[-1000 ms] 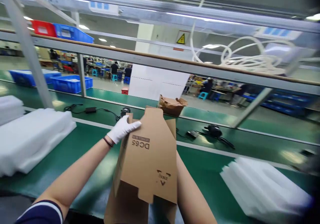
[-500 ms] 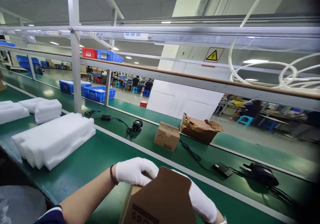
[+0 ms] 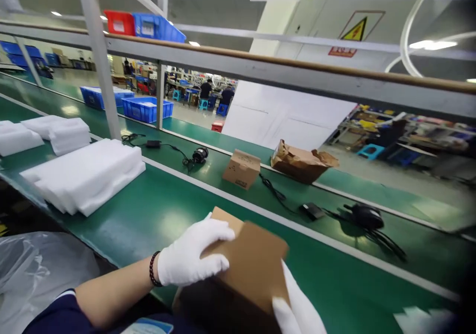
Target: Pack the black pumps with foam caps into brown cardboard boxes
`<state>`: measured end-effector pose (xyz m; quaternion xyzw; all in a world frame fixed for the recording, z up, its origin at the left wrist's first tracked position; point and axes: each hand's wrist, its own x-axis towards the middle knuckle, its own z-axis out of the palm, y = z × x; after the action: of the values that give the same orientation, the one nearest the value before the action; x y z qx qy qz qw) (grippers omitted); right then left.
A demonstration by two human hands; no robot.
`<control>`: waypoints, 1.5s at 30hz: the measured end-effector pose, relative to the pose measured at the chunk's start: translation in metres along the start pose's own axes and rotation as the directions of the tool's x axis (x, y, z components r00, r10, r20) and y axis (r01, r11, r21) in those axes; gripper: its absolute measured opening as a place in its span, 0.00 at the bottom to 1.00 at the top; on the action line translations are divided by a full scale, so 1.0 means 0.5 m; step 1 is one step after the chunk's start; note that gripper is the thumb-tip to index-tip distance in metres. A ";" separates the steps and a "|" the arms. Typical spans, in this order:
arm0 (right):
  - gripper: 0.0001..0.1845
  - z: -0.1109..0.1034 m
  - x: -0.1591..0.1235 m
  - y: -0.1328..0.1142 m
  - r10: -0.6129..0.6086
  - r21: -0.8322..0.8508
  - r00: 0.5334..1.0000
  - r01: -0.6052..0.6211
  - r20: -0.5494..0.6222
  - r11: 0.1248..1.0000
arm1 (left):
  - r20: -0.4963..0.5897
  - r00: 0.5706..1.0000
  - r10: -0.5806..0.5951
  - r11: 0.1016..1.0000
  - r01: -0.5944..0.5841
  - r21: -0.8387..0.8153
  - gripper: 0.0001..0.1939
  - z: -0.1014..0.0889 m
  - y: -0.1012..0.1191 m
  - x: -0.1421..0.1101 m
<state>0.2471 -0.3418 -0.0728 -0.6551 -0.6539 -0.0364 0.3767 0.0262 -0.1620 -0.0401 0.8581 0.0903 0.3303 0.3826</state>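
My left hand (image 3: 193, 252), in a white cotton glove, grips the near side of a brown cardboard box (image 3: 247, 259) low in the view. My right hand (image 3: 295, 304), also gloved, presses the box's other side and is partly cut off by the bottom edge. The box's underside is in shadow, and its printing is hidden. A small closed carton (image 3: 241, 169) stands farther along the green conveyor belt (image 3: 334, 244).
Beyond the box lie black power adapters with cables (image 3: 311, 211) and white foam blocks (image 3: 84, 172). A crumpled brown paper package (image 3: 303, 163) sits at the belt's far side. A clear plastic bag (image 3: 37, 274) lies at lower left. Blue crates (image 3: 147, 109) and distant workers stand past the railing.
The box has dropped and tilted, its top now folded over, and both hands have shifted along it. The view has swung slightly, and the belt items sit higher in the picture.
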 end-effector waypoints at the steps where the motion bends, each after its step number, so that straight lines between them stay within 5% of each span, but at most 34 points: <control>1: 0.30 -0.004 -0.006 -0.015 0.040 -0.007 0.999 -0.041 -0.009 0.999 | -0.019 0.999 -0.039 0.999 0.039 0.011 0.28 0.002 0.001 -0.003; 3: 0.30 -0.008 -0.003 -0.038 0.028 -0.041 1.000 -0.029 -0.010 0.999 | 0.011 0.999 -0.039 0.997 0.038 0.068 0.29 0.000 -0.002 -0.009; 5: 0.28 -0.010 0.011 -0.047 -0.121 -0.111 0.992 0.124 0.037 0.986 | 0.157 0.985 0.074 0.984 -0.098 0.151 0.28 -0.009 -0.007 -0.009; 8: 0.34 -0.014 0.034 -0.049 -0.320 -0.191 0.939 0.340 0.129 0.921 | 0.383 0.900 0.210 0.911 -0.322 0.258 0.33 -0.028 -0.006 0.005; 13: 0.20 -0.019 0.048 -0.050 -0.368 -0.059 0.921 0.377 0.127 0.924 | 0.552 0.820 0.151 0.878 -0.369 0.306 0.26 -0.032 0.005 0.035; 16: 0.27 0.003 0.028 -0.022 -0.222 0.109 0.975 0.218 0.019 0.970 | 0.442 0.871 0.212 0.885 -0.363 0.291 0.30 -0.035 -0.014 0.027; 18: 0.36 0.036 0.003 0.015 0.051 0.358 0.990 -0.001 -0.130 0.934 | 0.319 0.922 0.220 0.901 -0.317 0.296 0.33 -0.053 -0.039 0.007; 19: 0.39 0.059 -0.010 0.035 0.217 0.520 0.965 -0.111 -0.148 0.847 | 0.253 0.949 0.190 0.919 -0.263 0.293 0.32 -0.066 -0.055 -0.007; 21: 0.42 0.109 -0.030 0.072 0.459 0.784 0.888 -0.282 -0.005 0.554 | 0.103 0.992 0.073 0.964 -0.097 0.246 0.30 -0.097 -0.087 -0.038; 23: 0.44 0.158 -0.037 0.095 0.511 0.866 0.833 -0.404 0.214 0.295 | -0.074 0.995 -0.067 0.990 0.075 0.117 0.28 -0.122 -0.118 -0.071; 24: 0.45 0.179 -0.033 0.100 0.508 0.856 0.814 -0.453 0.283 0.248 | -0.158 0.979 -0.130 0.990 0.137 0.031 0.27 -0.129 -0.132 -0.086; 28: 0.39 0.222 0.020 0.092 0.511 0.742 0.807 -0.532 0.297 0.409 | -0.391 0.872 -0.293 0.955 0.251 -0.158 0.30 -0.132 -0.176 -0.126; 30: 0.32 0.218 0.053 0.083 0.513 0.632 0.816 -0.549 0.264 0.547 | -0.521 0.768 -0.373 0.918 0.387 -0.086 0.32 -0.131 -0.179 -0.129; 32: 0.23 0.203 0.081 0.075 0.528 0.423 0.823 -0.563 0.209 0.710 | -0.645 0.691 -0.325 0.856 0.506 0.110 0.34 -0.130 -0.160 -0.117; 33: 0.20 0.192 0.093 0.070 0.529 0.289 0.832 -0.554 0.164 0.781 | -0.647 0.723 -0.240 0.821 0.507 0.263 0.36 -0.128 -0.142 -0.105; 34: 0.18 0.181 0.104 0.065 0.512 0.153 0.851 -0.525 0.118 0.838 | -0.576 0.805 -0.139 0.778 0.449 0.439 0.39 -0.125 -0.120 -0.090; 36: 0.18 0.156 0.122 0.051 0.416 -0.066 0.909 -0.413 0.028 0.908 | -0.247 0.969 -0.018 0.674 0.194 0.713 0.42 -0.112 -0.072 -0.047; 37: 0.19 0.144 0.130 0.044 0.355 -0.135 0.935 -0.354 -0.018 0.925 | -0.089 0.996 -0.025 0.625 0.085 0.776 0.39 -0.104 -0.052 -0.021; 39: 0.20 0.124 0.144 0.032 0.268 -0.195 0.955 -0.288 -0.126 0.937 | 0.034 0.991 -0.132 0.522 0.040 0.852 0.26 -0.089 -0.028 0.036; 41: 0.22 0.111 0.152 0.028 0.274 -0.169 0.940 -0.310 -0.206 0.936 | -0.013 0.968 -0.249 0.401 0.116 0.909 0.19 -0.083 -0.025 0.089; 45: 0.25 0.104 0.147 0.047 0.417 -0.107 0.903 -0.427 -0.109 0.898 | -0.041 0.943 -0.330 0.285 0.141 0.948 0.17 -0.085 -0.034 0.153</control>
<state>0.2550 -0.2492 -0.0807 -0.8019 -0.4764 -0.0230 0.3597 0.0595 -0.0937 0.0065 0.9195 0.3588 0.0846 -0.1362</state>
